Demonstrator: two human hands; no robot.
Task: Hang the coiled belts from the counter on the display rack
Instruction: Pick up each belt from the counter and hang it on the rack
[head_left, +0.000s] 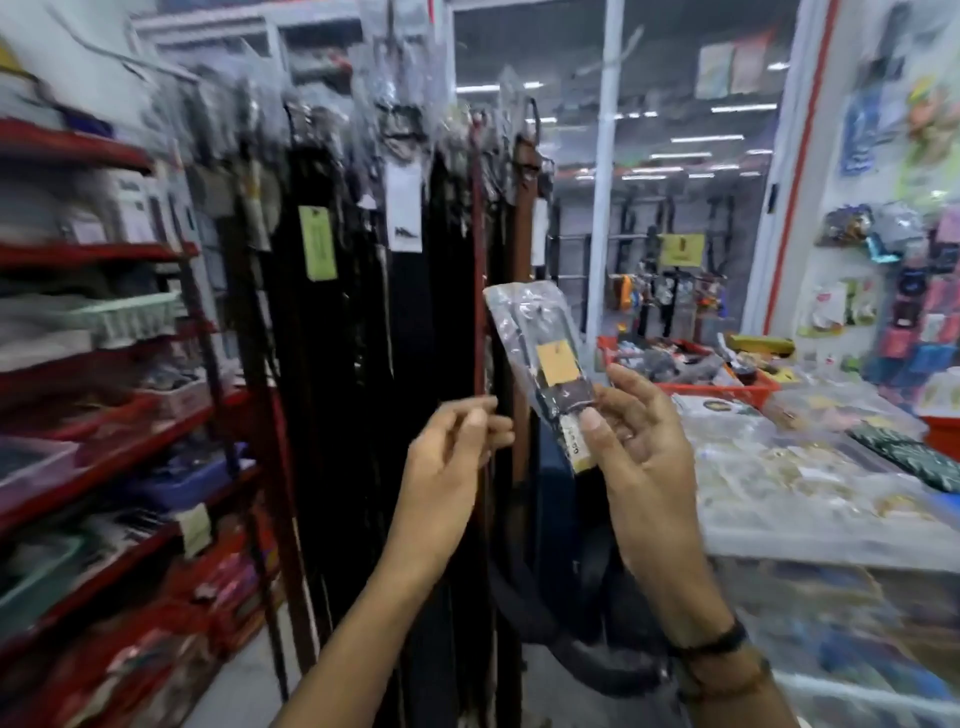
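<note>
- Right hand (631, 441) pinches a glossy plastic-sleeved belt (540, 358) (tan tag on it).
- Left hand (457, 447), fingers curled together, nips a thin strap (478, 260) on the rack (363, 260).

The packet (540, 364) I held was clear plastic over a black belt, with an orange-tan tag on it and a pale yellow label at its lower end. Most belts on the rack (363, 322) were black; one strap (478, 260) was dark red and one (523, 218) brown. A lime-green tag (318, 243) and a white tag (404, 209) hung among them. The shelves (78, 254) were red, with a mint-green basket (130, 317) and a blue tray (182, 486) on them. An orange-red crate (727, 387) sat on the surface. My wristband (714, 644) was black.
</note>
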